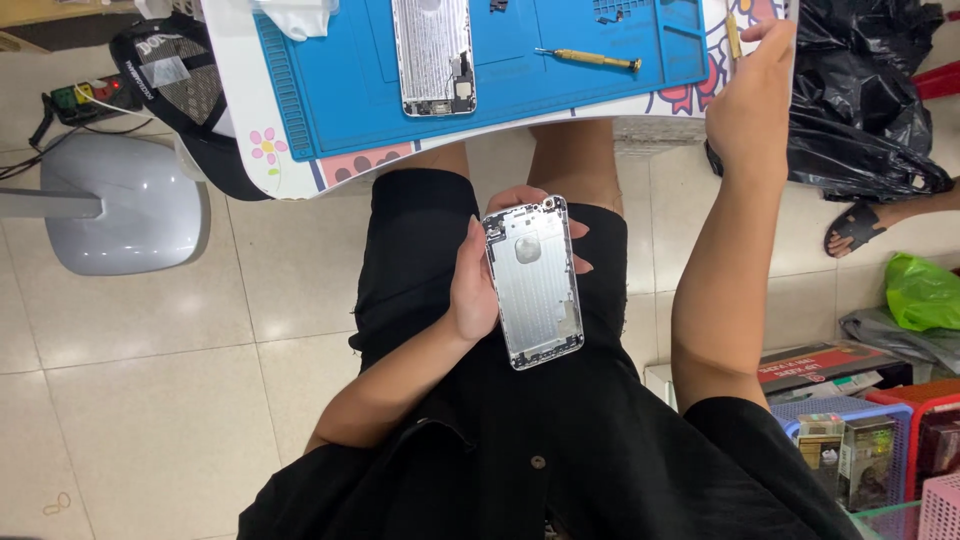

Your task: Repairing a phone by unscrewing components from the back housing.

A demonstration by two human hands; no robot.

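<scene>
Left hand (478, 290) clasping silver phone housing (535, 282) over lap, below the blue mat (340, 90). Right hand (750, 100) beside mat's right edge, pinching a thin yellow-handled tool (733, 35). Second phone shell (433, 55) and screwdriver (588, 59) on mat, atop counter (235, 120).

One head-worn camera looked steeply down, close over the lap; the counter (240, 120) filled the upper frame; tiled floor (150, 400) lay lower left.

silver phone housing (535, 285), inside up, over lap
</scene>
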